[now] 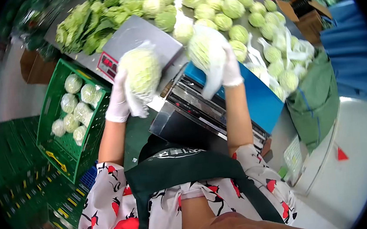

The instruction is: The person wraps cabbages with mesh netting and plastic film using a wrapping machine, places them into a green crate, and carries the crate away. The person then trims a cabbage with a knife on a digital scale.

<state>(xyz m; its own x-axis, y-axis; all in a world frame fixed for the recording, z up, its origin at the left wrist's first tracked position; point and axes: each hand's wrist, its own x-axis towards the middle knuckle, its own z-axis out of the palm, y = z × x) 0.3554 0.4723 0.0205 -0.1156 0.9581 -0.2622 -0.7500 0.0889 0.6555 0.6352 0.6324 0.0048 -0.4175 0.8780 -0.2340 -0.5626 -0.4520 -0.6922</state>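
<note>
My left hand (120, 97), in a white glove, holds a cabbage in a white net sleeve (141, 69) in front of the metal scale (148, 37). The scale has a red lit display (107, 65) on its near left side. My right hand (230, 66), also gloved, grips another cabbage (203, 51) with a loose white sleeve or bag hanging below it. That cabbage is above the blue-topped wrapping machine (256, 95). Both hands are raised and apart from each other.
A green crate (75, 163) at the left holds several wrapped cabbages (73, 83). Loose leaves (92, 24) and several bare cabbages (233, 7) cover the table's far side. Netted cabbages (289, 81), a green sack (315, 103) and a cardboard box (310, 25) are at the right.
</note>
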